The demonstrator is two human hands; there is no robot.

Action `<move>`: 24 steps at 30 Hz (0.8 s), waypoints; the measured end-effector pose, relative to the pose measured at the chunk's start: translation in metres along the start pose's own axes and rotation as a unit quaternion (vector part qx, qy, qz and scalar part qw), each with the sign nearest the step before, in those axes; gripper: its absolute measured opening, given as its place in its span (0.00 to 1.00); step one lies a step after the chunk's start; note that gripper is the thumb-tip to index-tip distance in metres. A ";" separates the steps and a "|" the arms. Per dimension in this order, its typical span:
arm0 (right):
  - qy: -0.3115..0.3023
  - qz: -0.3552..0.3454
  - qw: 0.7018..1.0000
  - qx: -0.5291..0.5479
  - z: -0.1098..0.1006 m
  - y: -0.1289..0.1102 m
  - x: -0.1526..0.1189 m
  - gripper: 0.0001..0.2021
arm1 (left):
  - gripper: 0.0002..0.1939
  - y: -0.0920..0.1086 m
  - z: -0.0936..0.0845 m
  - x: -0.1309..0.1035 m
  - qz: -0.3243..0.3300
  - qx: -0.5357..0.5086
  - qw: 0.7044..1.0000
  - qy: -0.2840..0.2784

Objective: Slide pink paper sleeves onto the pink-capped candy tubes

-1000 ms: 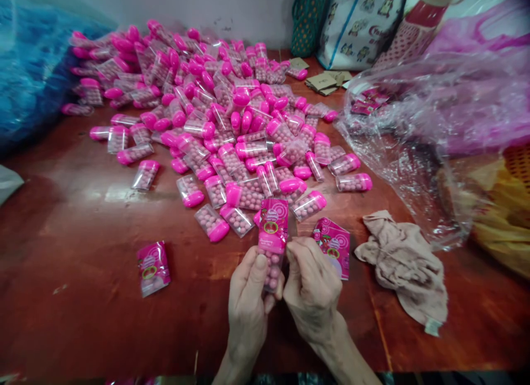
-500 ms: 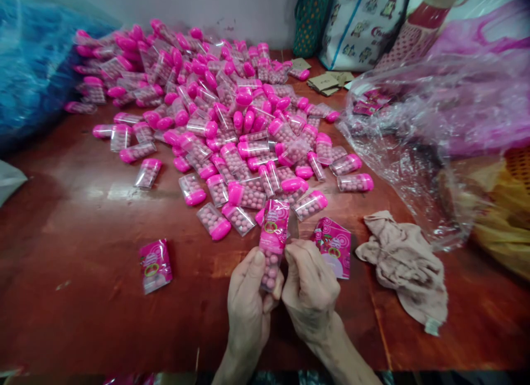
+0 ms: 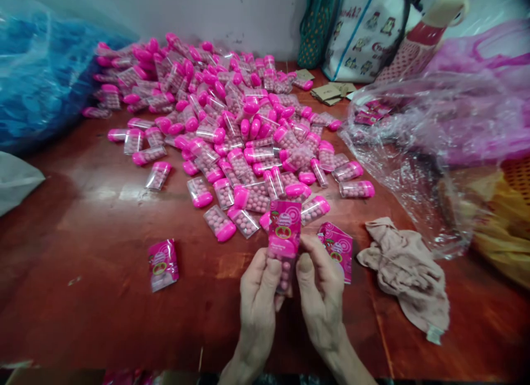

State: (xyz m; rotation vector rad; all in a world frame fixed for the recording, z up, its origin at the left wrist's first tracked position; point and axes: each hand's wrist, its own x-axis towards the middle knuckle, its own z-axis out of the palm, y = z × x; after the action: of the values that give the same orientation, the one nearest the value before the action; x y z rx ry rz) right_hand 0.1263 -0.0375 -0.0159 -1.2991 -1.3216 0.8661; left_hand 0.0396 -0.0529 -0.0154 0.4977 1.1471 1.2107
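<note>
Upright between my hands is a clear candy box [image 3: 284, 277] of pink balls, its upper part covered by a printed pink wrapper [image 3: 285, 230]. My left hand [image 3: 259, 291] is closed round its lower left side, the thumb lying across the front. My right hand [image 3: 321, 288] pinches the right side, thumb at the wrapper's lower edge; its other fingers are partly hidden behind the box. More flat pink wrappers [image 3: 339, 249] lie just beyond my right hand, and a single wrapper [image 3: 163, 265] rests on the table to the left.
A big heap of pink-capped candy boxes [image 3: 232, 114] covers the table's [image 3: 99, 296] back. A blue plastic bag [image 3: 45, 86] stands left. At right lie a crumpled cloth [image 3: 408, 269] and a clear plastic bag [image 3: 414, 147]. Cardboard pieces [image 3: 329, 93] sit near a printed white bag [image 3: 364, 37].
My right hand has moved from pinching beside the wrapper to gripping the box's right side, thumb forward. The box now faces me more squarely. The view has shifted slightly.
</note>
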 end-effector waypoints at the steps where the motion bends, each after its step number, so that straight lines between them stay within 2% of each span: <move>1: -0.022 0.048 0.998 0.038 0.000 -0.003 0.002 0.06 | 0.09 0.000 0.001 -0.001 0.013 0.027 1.000 -0.004; 4: -0.070 0.166 0.973 0.141 0.002 -0.010 0.006 0.07 | 0.08 0.001 0.004 -0.003 0.058 0.066 0.996 0.009; 7: -0.063 0.214 0.954 0.203 0.010 -0.010 0.002 0.08 | 0.09 0.000 0.004 -0.004 0.057 0.042 0.997 0.028; 9: -0.036 0.211 0.959 0.187 0.018 -0.006 -0.004 0.09 | 0.08 -0.004 0.002 -0.003 0.022 0.013 0.999 0.040; 12: -0.010 0.170 0.979 0.110 0.026 0.001 -0.011 0.08 | 0.08 -0.010 -0.002 0.000 -0.022 -0.029 0.998 0.053; 14: -0.004 0.142 0.988 0.068 0.027 0.002 -0.011 0.09 | 0.10 -0.010 -0.005 0.002 -0.014 -0.021 0.999 0.045; 16: -0.006 0.125 0.991 0.043 0.022 0.000 -0.009 0.10 | 0.13 -0.006 -0.008 0.003 0.018 0.032 0.999 0.030; 19: -0.057 0.143 0.987 0.038 0.011 -0.007 -0.006 0.10 | 0.16 0.008 -0.014 0.003 0.111 0.134 0.984 0.028; 21: -0.112 0.172 0.977 0.057 0.004 -0.012 -0.006 0.11 | 0.14 0.016 -0.016 0.002 0.145 0.160 0.976 0.019; 22: -0.135 0.185 0.971 0.074 0.002 -0.014 -0.007 0.11 | 0.12 0.019 -0.016 0.002 0.137 0.150 0.979 0.012; 24: -0.165 0.200 0.957 0.129 0.001 -0.015 -0.009 0.10 | 0.09 0.022 -0.014 0.002 0.076 0.079 0.994 0.003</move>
State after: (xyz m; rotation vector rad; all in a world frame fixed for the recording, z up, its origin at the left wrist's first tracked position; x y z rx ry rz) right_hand 0.1209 -0.0487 -0.0030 -1.2685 -1.1580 1.5407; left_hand 0.0165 -0.0472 -0.0041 0.7126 1.2337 1.2578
